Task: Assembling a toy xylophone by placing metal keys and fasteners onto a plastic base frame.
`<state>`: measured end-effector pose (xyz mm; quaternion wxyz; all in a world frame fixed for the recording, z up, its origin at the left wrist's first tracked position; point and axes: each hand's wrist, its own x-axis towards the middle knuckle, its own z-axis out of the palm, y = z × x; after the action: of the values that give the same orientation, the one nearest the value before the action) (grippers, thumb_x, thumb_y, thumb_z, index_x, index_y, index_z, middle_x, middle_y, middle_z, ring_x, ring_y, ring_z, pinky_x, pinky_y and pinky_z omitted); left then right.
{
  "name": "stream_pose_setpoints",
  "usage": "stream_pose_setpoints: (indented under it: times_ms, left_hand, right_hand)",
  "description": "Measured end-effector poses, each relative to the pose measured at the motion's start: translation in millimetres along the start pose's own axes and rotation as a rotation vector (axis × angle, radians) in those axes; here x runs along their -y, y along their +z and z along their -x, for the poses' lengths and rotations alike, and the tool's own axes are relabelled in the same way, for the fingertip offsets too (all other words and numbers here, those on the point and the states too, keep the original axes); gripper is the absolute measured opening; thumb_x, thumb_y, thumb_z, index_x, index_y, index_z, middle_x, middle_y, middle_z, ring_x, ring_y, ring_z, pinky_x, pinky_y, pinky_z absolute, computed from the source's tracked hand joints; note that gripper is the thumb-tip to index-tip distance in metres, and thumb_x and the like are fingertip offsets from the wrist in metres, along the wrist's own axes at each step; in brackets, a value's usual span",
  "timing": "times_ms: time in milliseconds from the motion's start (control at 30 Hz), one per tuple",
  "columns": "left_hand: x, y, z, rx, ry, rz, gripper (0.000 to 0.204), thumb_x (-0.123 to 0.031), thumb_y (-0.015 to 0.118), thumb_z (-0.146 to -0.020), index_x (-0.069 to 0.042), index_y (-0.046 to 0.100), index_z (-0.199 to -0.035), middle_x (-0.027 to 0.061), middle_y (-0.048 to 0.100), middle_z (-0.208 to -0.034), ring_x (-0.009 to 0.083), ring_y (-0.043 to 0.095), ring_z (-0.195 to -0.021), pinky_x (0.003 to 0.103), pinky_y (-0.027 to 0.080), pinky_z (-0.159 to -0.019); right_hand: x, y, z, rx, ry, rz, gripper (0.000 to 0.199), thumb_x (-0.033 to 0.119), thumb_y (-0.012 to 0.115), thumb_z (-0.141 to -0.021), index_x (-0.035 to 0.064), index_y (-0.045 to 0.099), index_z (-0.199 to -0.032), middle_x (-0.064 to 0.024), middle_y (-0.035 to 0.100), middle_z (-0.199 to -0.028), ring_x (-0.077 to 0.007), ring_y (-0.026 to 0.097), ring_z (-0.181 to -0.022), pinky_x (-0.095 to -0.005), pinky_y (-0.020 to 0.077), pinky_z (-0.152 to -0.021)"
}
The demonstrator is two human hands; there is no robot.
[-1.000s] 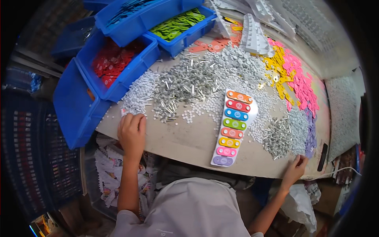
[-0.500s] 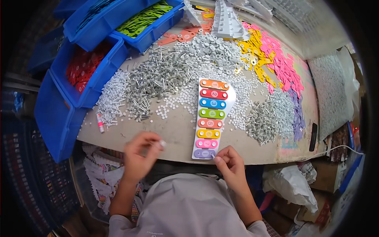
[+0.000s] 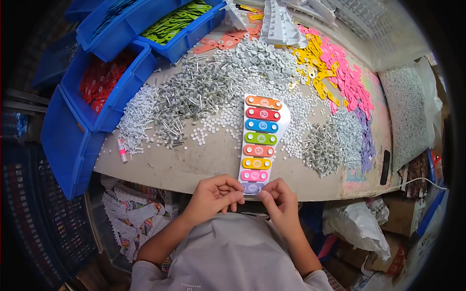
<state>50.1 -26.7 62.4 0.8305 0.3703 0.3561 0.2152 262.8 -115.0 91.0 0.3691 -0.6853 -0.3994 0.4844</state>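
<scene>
On the pale grey-brown tabletop [image 3: 208,167], the tapered white plastic toy xylophone [image 3: 260,138] lies straight before me at the near edge, its long axis running away from me and leaning slightly right, wide end far, narrow end pointing at me; my left hand [image 3: 216,196], fingers loosely curled, is at that end's left, my right hand [image 3: 281,200], thumb and forefinger drawn together, at its right, about equally near; whether either pinches something small I cannot tell; between them the flat, round-ended purple bar [image 3: 252,187] lies crosswise, its long axis running left to right.
</scene>
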Motion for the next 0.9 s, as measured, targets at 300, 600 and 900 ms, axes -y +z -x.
stream_pose_setpoints:
  times_ms: [300,600,900]
  left_hand:
    - [0.2,7.9,-7.1,-0.025,-0.008,-0.028,0.010,-0.004,0.069,-0.102,0.002,0.069,-0.109,0.0099,0.074,-0.086,0.0061,0.060,-0.061,0.020,0.044,-0.051]
    - [-11.4,15.9,-9.3,-0.236,0.031,-0.750,0.077,-0.029,0.078,-0.096,-0.001,0.033,-0.151,0.0116,0.068,-0.068,0.0238,0.068,-0.060,0.038,0.052,-0.058]
    - [-2.4,16.4,-21.7,-0.072,0.027,-0.506,0.077,-0.022,0.067,-0.097,-0.002,0.024,-0.157,0.0268,0.071,-0.096,0.0404,0.073,-0.082,0.051,0.055,-0.074]
  right_hand:
    - [-9.1,-3.5,-8.5,0.036,0.168,-0.268,0.015,0.010,0.068,-0.104,0.0059,0.055,-0.102,0.0072,0.053,-0.065,0.0008,0.043,-0.062,-0.0208,0.0304,-0.055]
    - [-11.9,-4.7,-13.3,0.136,0.214,-0.382,0.025,0.012,0.072,-0.101,0.0072,0.050,-0.114,0.0009,0.061,-0.068,-0.0062,0.055,-0.053,-0.0222,0.0416,-0.046]
    - [-15.1,-7.0,-24.8,0.158,0.129,-0.242,0.024,0.022,0.069,-0.104,0.0040,0.058,-0.116,0.0018,0.061,-0.072,-0.0049,0.052,-0.052,-0.0224,0.0435,-0.045]
